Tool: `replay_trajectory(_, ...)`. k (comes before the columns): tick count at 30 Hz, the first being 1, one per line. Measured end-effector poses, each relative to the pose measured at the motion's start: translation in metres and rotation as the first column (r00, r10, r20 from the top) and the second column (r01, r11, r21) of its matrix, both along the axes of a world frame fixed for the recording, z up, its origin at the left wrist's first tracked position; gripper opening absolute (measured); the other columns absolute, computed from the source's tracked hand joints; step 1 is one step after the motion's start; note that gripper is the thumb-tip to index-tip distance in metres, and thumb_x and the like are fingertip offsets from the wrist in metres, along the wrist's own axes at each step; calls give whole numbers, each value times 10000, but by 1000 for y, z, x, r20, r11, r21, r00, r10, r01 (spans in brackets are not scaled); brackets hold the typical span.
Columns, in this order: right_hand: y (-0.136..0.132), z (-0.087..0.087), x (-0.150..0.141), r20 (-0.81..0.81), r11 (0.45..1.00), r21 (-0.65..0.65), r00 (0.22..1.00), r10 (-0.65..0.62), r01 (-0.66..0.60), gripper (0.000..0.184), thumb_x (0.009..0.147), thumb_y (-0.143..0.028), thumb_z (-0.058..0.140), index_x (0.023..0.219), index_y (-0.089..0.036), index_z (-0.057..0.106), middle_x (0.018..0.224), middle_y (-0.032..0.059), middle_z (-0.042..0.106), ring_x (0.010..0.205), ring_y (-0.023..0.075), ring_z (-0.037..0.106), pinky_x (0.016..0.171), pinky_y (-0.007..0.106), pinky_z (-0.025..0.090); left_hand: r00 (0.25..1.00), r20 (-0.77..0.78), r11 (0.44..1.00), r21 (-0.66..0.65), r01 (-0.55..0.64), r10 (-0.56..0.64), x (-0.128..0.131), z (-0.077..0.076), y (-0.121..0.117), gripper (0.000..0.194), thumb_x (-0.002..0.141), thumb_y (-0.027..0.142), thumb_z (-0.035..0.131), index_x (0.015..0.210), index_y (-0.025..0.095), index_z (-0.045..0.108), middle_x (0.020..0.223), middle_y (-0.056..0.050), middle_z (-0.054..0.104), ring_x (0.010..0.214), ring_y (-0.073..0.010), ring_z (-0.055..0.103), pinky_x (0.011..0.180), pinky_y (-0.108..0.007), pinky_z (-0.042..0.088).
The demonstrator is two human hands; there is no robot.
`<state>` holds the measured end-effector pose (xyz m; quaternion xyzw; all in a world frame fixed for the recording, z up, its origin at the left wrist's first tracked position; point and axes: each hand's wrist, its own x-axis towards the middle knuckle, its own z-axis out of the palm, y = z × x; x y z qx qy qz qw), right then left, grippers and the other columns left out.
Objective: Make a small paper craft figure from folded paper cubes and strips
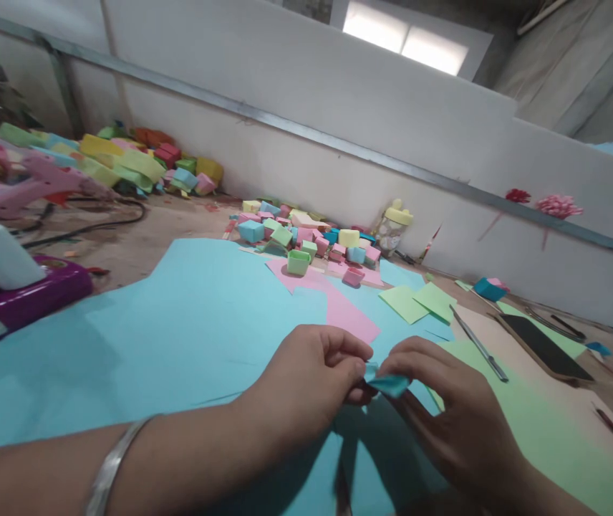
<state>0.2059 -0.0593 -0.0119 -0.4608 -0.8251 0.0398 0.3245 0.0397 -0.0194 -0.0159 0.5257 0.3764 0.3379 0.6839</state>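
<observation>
Between my two hands is a small folded piece of blue paper (392,385), held just above a large blue sheet (193,308). My left hand (311,380), with a silver bangle on its wrist, pinches the paper's left end between thumb and fingers. At the other end, the fingers of my right hand (446,401) close on the paper from above. Its right thumb is partly hidden below. A dark thin object (343,480), blurred and partly cut off, lies under my hands.
Small folded paper boxes (298,262) in several colours crowd the wall side. A pink glue gun (43,179) and purple power strip (64,282) are at left. Right lie green squares (403,304), a pen (479,344) and a black phone (546,346). A lidded jar (392,228) stands behind.
</observation>
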Motion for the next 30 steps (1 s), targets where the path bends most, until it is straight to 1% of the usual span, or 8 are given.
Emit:
replay_trajectory(5, -2, 0, -10, -110, 976, -119, 975, -193, 180, 182, 779, -175, 534, 601, -197, 502, 585, -37, 498, 549, 106, 474, 523, 225, 394, 994, 105, 997, -78, 21, -13, 3, 3, -2, 138, 704, 30, 541, 776, 90, 642, 619, -25, 645, 566, -93, 561, 607, -216, 449)
replay_trajectory(7, -1, -1, -13, -121, 966, -145, 965, -232, 214, 187, 767, -191, 540, 592, -199, 477, 566, -45, 471, 534, 106, 452, 507, 225, 376, 994, 108, 995, -103, 6, 5, 3, 2, -1, 114, 706, 41, 553, 752, 94, 643, 656, -41, 663, 601, -107, 593, 645, -240, 472)
replay_trajectory(11, 0, -3, -13, -120, 951, -182, 954, -273, 250, 182, 769, -203, 536, 596, -198, 483, 565, -48, 456, 536, 106, 445, 511, 225, 368, 995, 93, 994, -103, -28, 38, 3, 0, 0, 93, 704, 69, 570, 724, 112, 650, 689, -45, 675, 664, -138, 632, 691, -278, 495)
replay_trajectory(15, 1, -6, -14, -112, 936, -233, 949, -296, 264, 184, 767, -222, 534, 593, -195, 483, 572, -39, 465, 548, 112, 451, 523, 233, 376, 994, 104, 997, -81, -16, 24, 3, -4, 0, 103, 698, 74, 573, 718, 111, 667, 676, -43, 672, 642, -122, 618, 662, -248, 482)
replay_trajectory(19, 2, -8, -15, -198, 913, -302, 919, -342, 275, 165, 767, -251, 528, 618, -195, 484, 597, -26, 500, 566, 123, 472, 530, 246, 401, 990, 140, 999, -40, 19, -13, 2, -6, 1, 169, 694, 102, 600, 850, 111, 662, 704, -53, 680, 685, -141, 619, 664, -247, 462)
replay_trajectory(22, 1, -8, -14, -265, 912, -323, 901, -343, 252, 160, 773, -267, 536, 639, -196, 483, 608, -21, 511, 570, 126, 482, 517, 246, 406, 993, 114, 1000, -17, 18, -16, -1, -3, 1, 354, 633, 87, 673, 980, 111, 610, 710, -48, 680, 696, -153, 610, 647, -244, 439)
replay_trajectory(25, 1, -5, -11, -314, 923, -326, 898, -308, 202, 141, 765, -269, 587, 676, -195, 507, 620, -28, 510, 558, 116, 476, 496, 230, 397, 992, 118, 999, -16, 40, -38, -4, 3, 1, 459, 629, 61, 669, 1074, 94, 564, 655, -8, 659, 610, -108, 555, 605, -215, 406)
replay_trajectory(30, 3, -1, -4, -350, 974, -227, 935, -63, -20, 22, 751, -202, 628, 732, -193, 619, 720, 0, 546, 637, 125, 511, 576, 244, 435, 992, 72, 995, 21, 99, -100, -3, 10, 0, 488, 661, -1, 554, 1142, 85, 548, 442, 110, 479, 473, -57, 372, 525, -179, 315)
